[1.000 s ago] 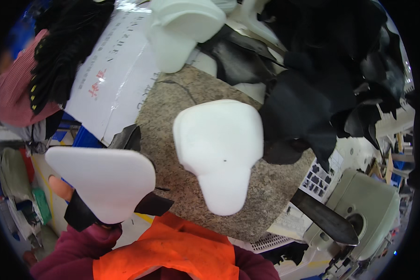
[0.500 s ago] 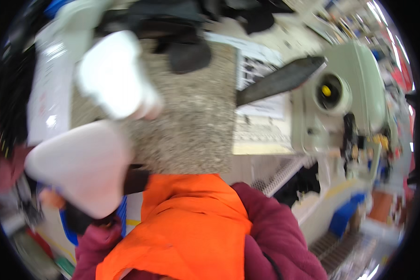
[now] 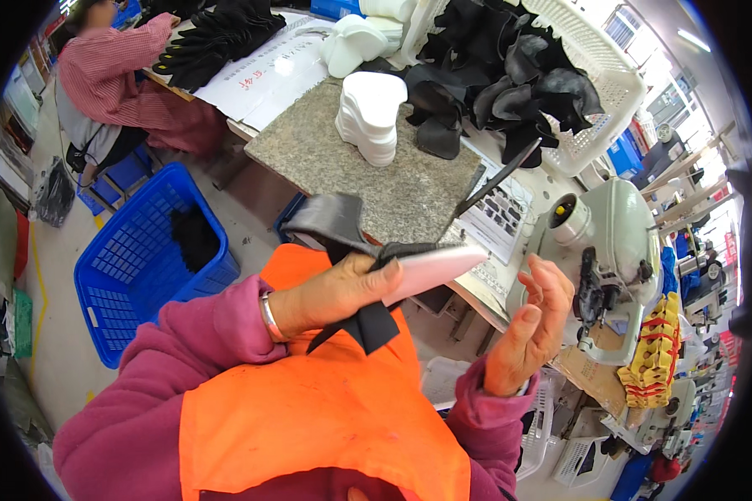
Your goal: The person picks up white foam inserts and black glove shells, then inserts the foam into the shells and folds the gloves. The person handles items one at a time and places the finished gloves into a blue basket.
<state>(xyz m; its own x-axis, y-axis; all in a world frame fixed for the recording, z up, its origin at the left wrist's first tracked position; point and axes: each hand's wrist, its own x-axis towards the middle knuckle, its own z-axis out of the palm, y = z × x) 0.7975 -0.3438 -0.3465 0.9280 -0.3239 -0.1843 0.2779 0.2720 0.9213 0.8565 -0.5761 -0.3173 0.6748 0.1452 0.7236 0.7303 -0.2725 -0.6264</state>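
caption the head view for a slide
Left hand holds a white pad with black material; right hand is open nearby.

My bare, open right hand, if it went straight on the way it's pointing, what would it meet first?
The right hand would probably meet the pale green, round-edged machine housing first, though the depth between them is unclear.

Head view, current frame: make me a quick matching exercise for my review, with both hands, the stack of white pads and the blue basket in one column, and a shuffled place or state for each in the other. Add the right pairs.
Column one
1. left hand
2. right hand
3. stack of white pads
4. blue basket

Column two
A. resting on the speckled slab
B. gripping a white pad and black material
C. with a dark bundle inside
D. raised, holding nothing

Right pairs: 1-B, 2-D, 3-A, 4-C
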